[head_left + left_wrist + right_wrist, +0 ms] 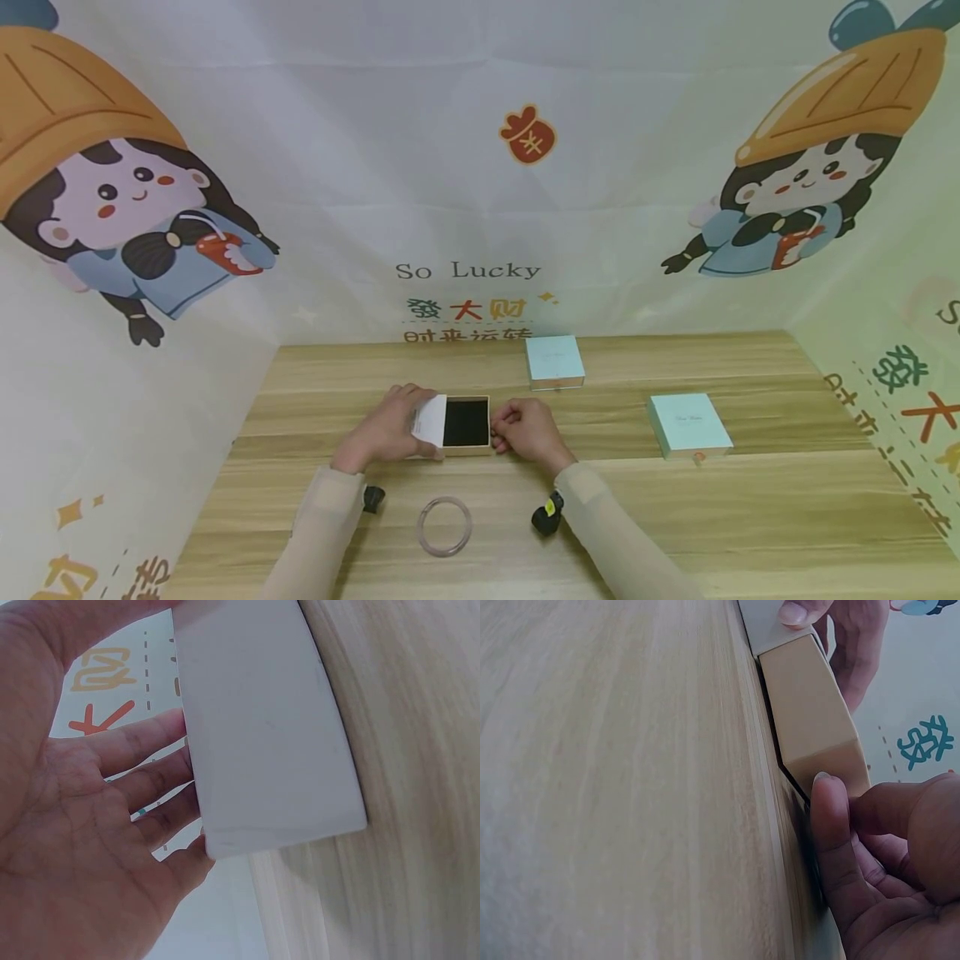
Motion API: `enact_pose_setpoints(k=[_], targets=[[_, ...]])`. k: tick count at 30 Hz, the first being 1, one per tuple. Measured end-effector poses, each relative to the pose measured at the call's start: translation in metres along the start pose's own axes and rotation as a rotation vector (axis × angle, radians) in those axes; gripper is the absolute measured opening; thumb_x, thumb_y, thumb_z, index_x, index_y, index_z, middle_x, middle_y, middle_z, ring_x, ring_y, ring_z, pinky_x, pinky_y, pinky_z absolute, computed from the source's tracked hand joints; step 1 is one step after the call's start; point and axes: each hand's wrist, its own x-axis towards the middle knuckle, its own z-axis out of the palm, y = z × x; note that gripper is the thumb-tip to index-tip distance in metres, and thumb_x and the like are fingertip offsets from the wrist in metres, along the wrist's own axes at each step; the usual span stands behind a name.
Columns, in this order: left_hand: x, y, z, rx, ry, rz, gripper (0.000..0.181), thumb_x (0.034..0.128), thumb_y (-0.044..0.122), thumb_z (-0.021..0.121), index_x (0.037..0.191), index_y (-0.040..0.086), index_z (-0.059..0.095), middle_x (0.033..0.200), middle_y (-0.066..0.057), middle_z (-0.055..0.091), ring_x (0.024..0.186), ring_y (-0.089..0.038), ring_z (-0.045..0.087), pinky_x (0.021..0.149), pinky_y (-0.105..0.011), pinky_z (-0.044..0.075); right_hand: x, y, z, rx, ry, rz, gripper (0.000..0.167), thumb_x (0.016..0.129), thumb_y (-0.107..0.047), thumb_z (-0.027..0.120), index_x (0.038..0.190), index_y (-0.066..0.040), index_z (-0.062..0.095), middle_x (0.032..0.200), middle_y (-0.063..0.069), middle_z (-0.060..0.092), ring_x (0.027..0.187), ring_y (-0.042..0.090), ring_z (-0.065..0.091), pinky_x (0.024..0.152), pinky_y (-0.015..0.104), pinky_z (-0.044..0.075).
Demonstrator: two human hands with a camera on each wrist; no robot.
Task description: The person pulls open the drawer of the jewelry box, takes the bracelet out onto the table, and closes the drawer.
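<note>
A white box sleeve (430, 421) lies on the table in the head view, with a tan drawer (810, 705) slid out of its right side. The drawer's black lining (466, 423) faces up. My left hand (392, 423) grips the sleeve between thumb and fingers; in the left wrist view the fingertips press along the edge of the sleeve (262, 727). My right hand (528, 432) pinches at the drawer's outer end with thumb and index finger. What exactly lies between those fingertips is hidden. Nearer the front rests a pale pinkish bangle (445, 527).
Two closed pale-blue boxes sit on the wooden table (787, 500): one box (555, 360) near the back wall, another box (690, 423) farther right. Printed cloth walls (480, 208) with cartoon figures surround the table at the back and sides.
</note>
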Motion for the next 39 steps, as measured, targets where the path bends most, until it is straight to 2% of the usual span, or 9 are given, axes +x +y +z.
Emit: enact_pose_setpoints(k=[23,39], targets=[[-0.001,0.002,-0.001,-0.003,0.011,0.026,0.095,0.0636,0.031,0.097,0.144,0.002,0.055,0.137,-0.013,0.061,0.126,-0.032,0.052,0.108,-0.050,0.046,0.002,-0.003,0.010,0.041,-0.014,-0.013,0.007,0.096,0.005,0.062,0.092,0.008,0.067,0.073,0.015,0.071,0.056,0.011,0.066,0.058,0.029,0.061],[-0.001,0.002,-0.002,-0.012,0.008,0.024,0.096,0.0646,0.033,0.096,0.145,0.003,0.054,0.140,-0.013,0.060,0.131,-0.032,0.050,0.110,-0.051,0.045,0.006,-0.009,0.023,0.037,-0.033,-0.017,0.008,0.096,0.004,0.063,0.092,0.008,0.067,0.074,0.017,0.072,0.056,0.011,0.065,0.057,0.028,0.060]])
